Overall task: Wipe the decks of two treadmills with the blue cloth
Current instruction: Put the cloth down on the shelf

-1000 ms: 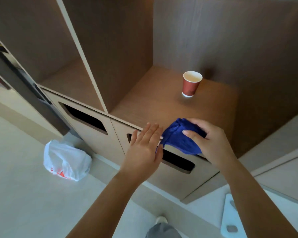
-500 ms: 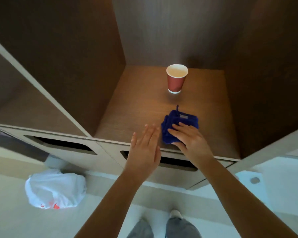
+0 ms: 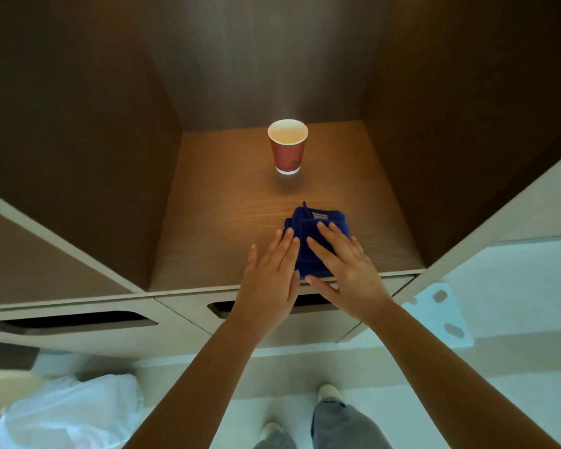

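As left hand, right hand touch one cloth, one cup.

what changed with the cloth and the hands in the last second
The right hand has laid the blue cloth it gripped onto the shelf and now presses it with straight fingers. The left hand moved forward to the cloth's left edge. The red cup stayed put.

The person wears loose grey trousers and pale off-white shoes; both forearms are bare.
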{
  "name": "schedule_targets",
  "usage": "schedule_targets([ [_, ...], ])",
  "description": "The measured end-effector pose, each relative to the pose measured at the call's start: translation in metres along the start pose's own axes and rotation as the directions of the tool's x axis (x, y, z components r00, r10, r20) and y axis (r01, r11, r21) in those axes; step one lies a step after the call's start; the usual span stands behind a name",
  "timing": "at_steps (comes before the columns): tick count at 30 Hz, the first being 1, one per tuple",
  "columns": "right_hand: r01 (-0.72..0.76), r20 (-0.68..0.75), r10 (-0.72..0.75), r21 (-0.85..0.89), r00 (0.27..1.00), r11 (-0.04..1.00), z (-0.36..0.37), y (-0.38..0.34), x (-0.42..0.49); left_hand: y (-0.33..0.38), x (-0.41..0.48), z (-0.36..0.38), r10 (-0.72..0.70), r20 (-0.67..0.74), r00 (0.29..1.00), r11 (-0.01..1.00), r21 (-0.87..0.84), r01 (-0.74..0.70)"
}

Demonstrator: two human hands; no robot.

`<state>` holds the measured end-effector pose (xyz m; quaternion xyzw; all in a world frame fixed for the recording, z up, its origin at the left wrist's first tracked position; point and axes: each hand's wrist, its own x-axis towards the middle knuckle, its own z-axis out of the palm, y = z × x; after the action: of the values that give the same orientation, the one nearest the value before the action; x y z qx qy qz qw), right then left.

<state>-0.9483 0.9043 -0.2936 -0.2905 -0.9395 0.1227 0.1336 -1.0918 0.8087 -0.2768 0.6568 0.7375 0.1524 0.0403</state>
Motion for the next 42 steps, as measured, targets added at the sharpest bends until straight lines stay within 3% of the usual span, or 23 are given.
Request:
schedule_targets([
  [5,-0.032,0.092,0.058,-0.262,0.994,0.965,0.005,0.004,0.002,-0.001,0.01,0.011,-0.04,0.242,0.969,0.997,0.068,0.025],
  [14,-0.083,0.109,0.139,-0.41,0.984,0.908,-0.014,0.036,0.004,0.028,0.044,0.02,0.0,0.268,0.964,0.989,0.144,-0.04],
  [28,-0.18,0.29,0.362,-0.504,0.886,0.845,-0.05,0.07,0.01,0.06,0.091,0.041,0.104,0.255,0.961,0.991,0.06,-0.123],
  [34,-0.263,0.117,0.366,-0.501,0.923,0.825,-0.041,0.075,0.006,0.064,0.094,0.043,0.118,0.254,0.96,0.988,0.07,-0.14],
  [42,-0.289,0.11,0.37,-0.437,0.923,0.852,-0.035,0.076,-0.002,0.063,0.09,0.043,0.098,0.236,0.967,0.994,0.019,-0.106],
])
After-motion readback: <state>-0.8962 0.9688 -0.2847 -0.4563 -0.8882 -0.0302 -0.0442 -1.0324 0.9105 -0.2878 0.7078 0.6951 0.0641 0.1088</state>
